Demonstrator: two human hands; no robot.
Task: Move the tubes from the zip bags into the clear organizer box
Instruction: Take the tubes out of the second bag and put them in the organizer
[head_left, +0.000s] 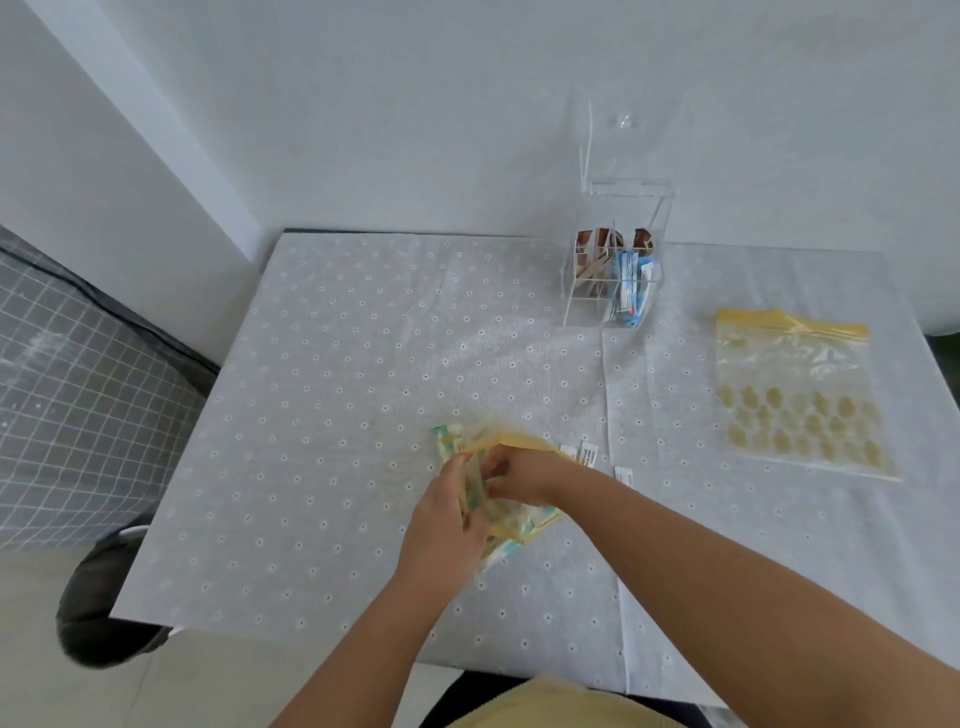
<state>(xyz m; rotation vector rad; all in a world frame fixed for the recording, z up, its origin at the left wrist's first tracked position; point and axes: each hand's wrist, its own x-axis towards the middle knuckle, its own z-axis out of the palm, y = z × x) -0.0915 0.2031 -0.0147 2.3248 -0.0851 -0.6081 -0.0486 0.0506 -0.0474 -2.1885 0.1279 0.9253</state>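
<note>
The left hand (447, 525) grips the near side of the yellow-topped zip bag (511, 486), fingers curled over its edge. The right hand (511, 475) pinches the opposite lip at the bag's mouth; whether its fingers also reach inside cannot be told through the motion blur. The bag is held just above the table (322, 364), near its middle.

Step in hand, as judged: opening this bag to withdraw its contents. Green-and-white tubes (448, 441) show through the plastic, their long axis running roughly from the near right toward the far left, one end projecting at the far-left edge of the bag. Which end is the cap cannot be told.

The next move calls for spreading the mouth, gripping a tube, and carrying it to the clear organizer box (613, 283), which stands far right with its lid raised. Two rear compartments hold brown items, one front compartment blue-and-white ones.

An empty zip bag (795, 395) lies flat at right.
</note>
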